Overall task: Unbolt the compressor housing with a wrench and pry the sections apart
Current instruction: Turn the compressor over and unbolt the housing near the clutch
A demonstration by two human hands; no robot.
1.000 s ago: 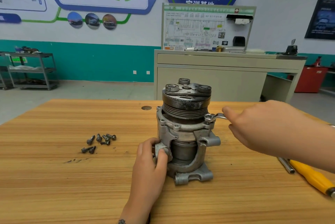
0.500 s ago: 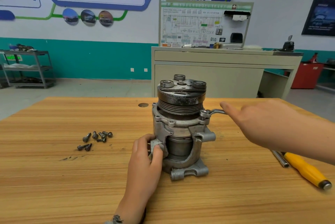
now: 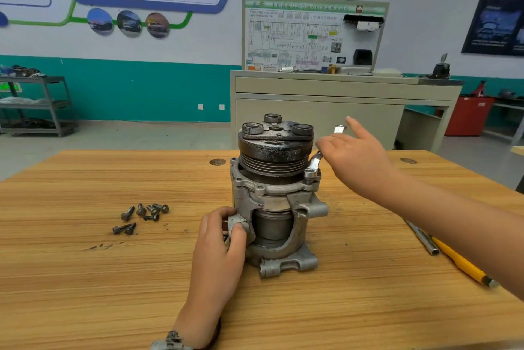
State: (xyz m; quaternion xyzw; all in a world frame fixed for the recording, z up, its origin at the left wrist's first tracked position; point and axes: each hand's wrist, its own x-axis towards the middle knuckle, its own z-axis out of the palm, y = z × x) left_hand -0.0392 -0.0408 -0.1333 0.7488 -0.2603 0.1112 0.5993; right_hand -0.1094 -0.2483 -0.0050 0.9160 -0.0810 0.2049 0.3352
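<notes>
The compressor (image 3: 272, 208) stands upright in the middle of the bench (image 3: 85, 278), pulley (image 3: 272, 157) uppermost and mounting feet on the wood. The left grip (image 3: 224, 239) is clenched on a lug low on the housing's left side, thumb in front and fingers wrapped behind. The right grip (image 3: 357, 162) holds the wrench (image 3: 315, 163) just right of the pulley, thumb across the handle and forefinger stretched straight past its upper end. The wrench's ring end sits on a bolt at the right edge of the housing flange, and the handle slants up and away from it, close beside the pulley grooves. The right grip covers the middle of the handle.

A cluster of loose bolts (image 3: 141, 215) lies on the bench to the left, well apart from the compressor. On the right lie a yellow-handled screwdriver (image 3: 462, 264) and a metal bar (image 3: 422, 237) side by side, with the right forearm passing above their far ends.
</notes>
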